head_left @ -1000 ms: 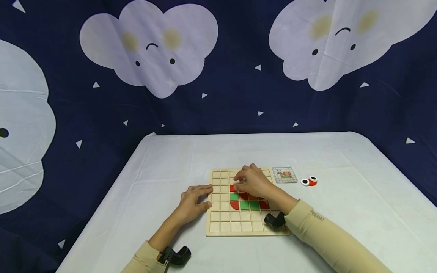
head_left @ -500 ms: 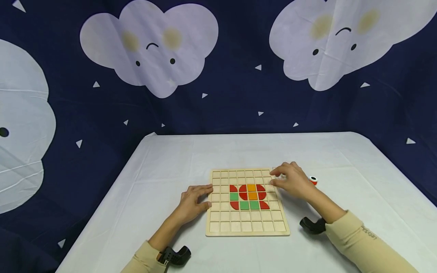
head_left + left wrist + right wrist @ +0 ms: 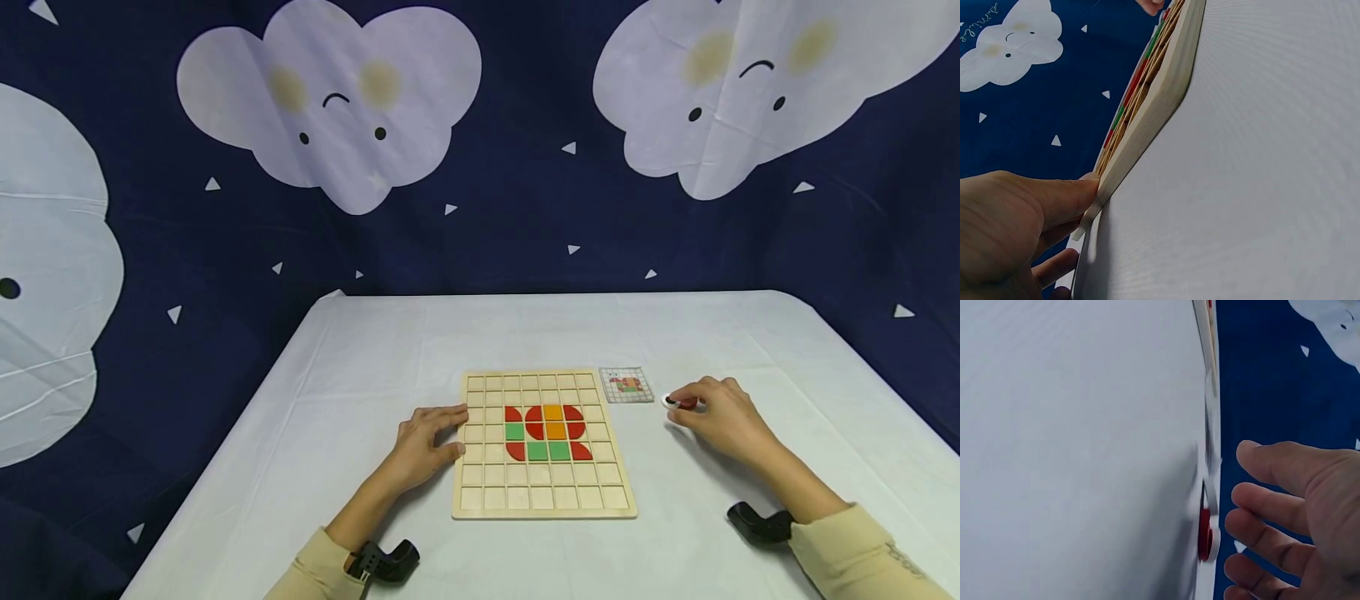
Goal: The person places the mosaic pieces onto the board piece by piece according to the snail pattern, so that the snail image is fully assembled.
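A wooden grid board lies on the white table. Red, green and orange tiles fill some squares in its middle, among them an orange tile and a green tile. My left hand rests at the board's left edge, thumb and fingers extended against it. Beyond the board's right side, my right hand hovers over small round eye pieces. One white eye piece shows beside the fingertips, partly covered. In the right wrist view the red piece sits below the spread fingers, which look apart from it.
A small pattern card with a printed grid lies off the board's upper right corner. The white tablecloth spreads around everything. Behind the table hangs a dark blue cloth with clouds.
My right hand has moved right, from over the board's tiles past the card to the eye pieces. The tiles it covered now show. My left hand stays at the board's edge.
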Available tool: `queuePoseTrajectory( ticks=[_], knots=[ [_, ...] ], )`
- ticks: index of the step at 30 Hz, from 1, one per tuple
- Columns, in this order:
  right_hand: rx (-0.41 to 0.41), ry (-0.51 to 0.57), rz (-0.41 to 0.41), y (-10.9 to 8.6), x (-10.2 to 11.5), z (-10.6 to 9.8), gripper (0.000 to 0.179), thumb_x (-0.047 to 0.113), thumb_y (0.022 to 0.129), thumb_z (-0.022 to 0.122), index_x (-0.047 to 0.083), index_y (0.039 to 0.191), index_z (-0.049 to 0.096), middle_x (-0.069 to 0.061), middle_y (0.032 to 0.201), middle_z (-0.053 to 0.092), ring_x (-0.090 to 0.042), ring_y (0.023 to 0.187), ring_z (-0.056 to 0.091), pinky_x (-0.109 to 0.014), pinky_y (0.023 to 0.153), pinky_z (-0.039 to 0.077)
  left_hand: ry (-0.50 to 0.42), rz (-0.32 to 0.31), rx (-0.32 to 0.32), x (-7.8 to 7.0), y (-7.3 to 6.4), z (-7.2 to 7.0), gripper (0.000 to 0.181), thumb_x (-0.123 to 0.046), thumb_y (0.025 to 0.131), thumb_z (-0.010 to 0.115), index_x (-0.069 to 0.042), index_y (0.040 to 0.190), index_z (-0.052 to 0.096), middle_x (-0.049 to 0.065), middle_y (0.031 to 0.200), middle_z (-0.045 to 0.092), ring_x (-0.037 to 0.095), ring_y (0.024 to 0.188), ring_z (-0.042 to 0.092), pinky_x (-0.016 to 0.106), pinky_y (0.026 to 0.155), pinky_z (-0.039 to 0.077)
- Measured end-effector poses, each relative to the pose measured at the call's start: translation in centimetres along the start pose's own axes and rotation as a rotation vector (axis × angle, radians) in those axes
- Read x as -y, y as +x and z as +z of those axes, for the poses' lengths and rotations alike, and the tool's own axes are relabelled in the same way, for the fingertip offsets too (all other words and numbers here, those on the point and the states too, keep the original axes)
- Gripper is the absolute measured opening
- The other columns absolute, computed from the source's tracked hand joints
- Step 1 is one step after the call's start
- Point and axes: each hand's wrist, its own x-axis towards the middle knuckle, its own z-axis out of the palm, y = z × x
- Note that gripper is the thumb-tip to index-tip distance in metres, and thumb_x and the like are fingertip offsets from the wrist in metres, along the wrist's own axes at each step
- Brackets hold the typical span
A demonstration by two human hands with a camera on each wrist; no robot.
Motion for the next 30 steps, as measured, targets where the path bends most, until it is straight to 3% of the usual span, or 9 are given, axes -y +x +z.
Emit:
queuePoseTrajectory(
  ticks=[7, 20, 30],
  knots=[
    [0.021, -0.012, 0.026, -0.3, -1.2, -0.4, 0.029, 0.022, 0.077, 0.073, 0.004, 0.100, 0.072, -0.016, 0.094, 0.067, -0.028, 0.083, 0.048, -0.033, 0.068, 0.030, -0.019, -0.020, 0.000, -0.1, -0.1, 0.0, 0.046, -0.012, 0.081, 0.071, -0.009, 0.126, 0.061, -0.003, 0.138, 0.055, 0.024, 0.125, 0.042, 0.046, 0.097, 0.023],
    [0.035, -0.024, 0.058, 1.0, -2.8, -0.2, 0.034, 0.023, 0.078, 0.072, 0.000, 0.103, 0.071, -0.020, 0.094, 0.067, -0.031, 0.081, 0.048, -0.034, 0.066, 0.030, -0.001, -0.008, -0.005, 0.0, 0.1, 0.0, 0.045, -0.012, 0.082, 0.070, -0.008, 0.126, 0.061, -0.002, 0.137, 0.055, 0.026, 0.125, 0.042, 0.049, 0.098, 0.023],
    [0.024, -0.049, 0.015, 1.8, -3.2, 0.0, 0.035, 0.023, 0.075, 0.074, 0.002, 0.103, 0.070, -0.019, 0.091, 0.067, -0.033, 0.080, 0.050, -0.041, 0.067, 0.034, -0.002, -0.010, 0.001, 0.0, 0.1, 0.0, 0.045, -0.012, 0.082, 0.070, -0.009, 0.126, 0.061, -0.002, 0.138, 0.055, 0.027, 0.126, 0.042, 0.050, 0.099, 0.022]
  ],
)
